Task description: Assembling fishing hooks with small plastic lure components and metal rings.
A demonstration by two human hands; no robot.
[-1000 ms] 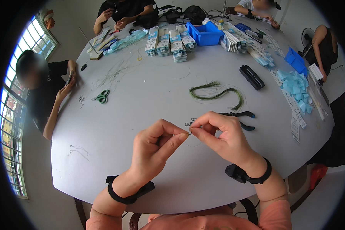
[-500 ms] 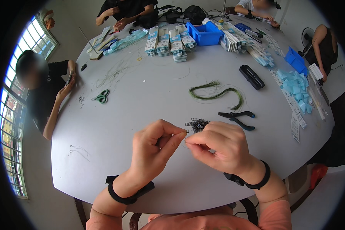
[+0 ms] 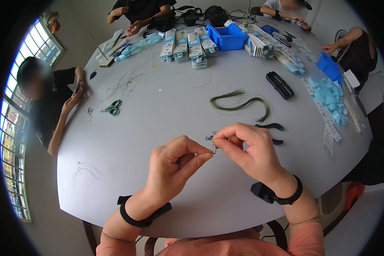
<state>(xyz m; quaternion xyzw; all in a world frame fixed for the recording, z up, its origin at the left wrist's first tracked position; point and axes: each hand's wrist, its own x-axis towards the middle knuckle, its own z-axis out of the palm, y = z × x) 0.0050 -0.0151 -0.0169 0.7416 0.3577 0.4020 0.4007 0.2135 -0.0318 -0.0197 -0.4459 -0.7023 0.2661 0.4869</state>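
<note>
My left hand (image 3: pixel 173 164) and my right hand (image 3: pixel 247 149) meet above the near part of the round grey table (image 3: pixel 128 145). Thumb and forefinger of each hand pinch a tiny dark metal piece (image 3: pixel 213 149) between the fingertips. A small heap of similar dark pieces (image 3: pixel 210 137) lies on the table just behind my fingers. Black-handled pliers (image 3: pixel 272 127) rest partly hidden behind my right hand. A curved bundle of green thread (image 3: pixel 240 102) lies further out.
Green scissors (image 3: pixel 112 108) lie left of centre. A black case (image 3: pixel 280 85), light-blue packets (image 3: pixel 328 94), stacked card packs (image 3: pixel 187 45) and a blue bin (image 3: pixel 228 36) stand toward the far side. Several other people sit around the table's rim.
My hands have drawn close together again after the right hand dipped to the heap of small pieces; the fingertips now pinch a piece slightly nearer to me.
</note>
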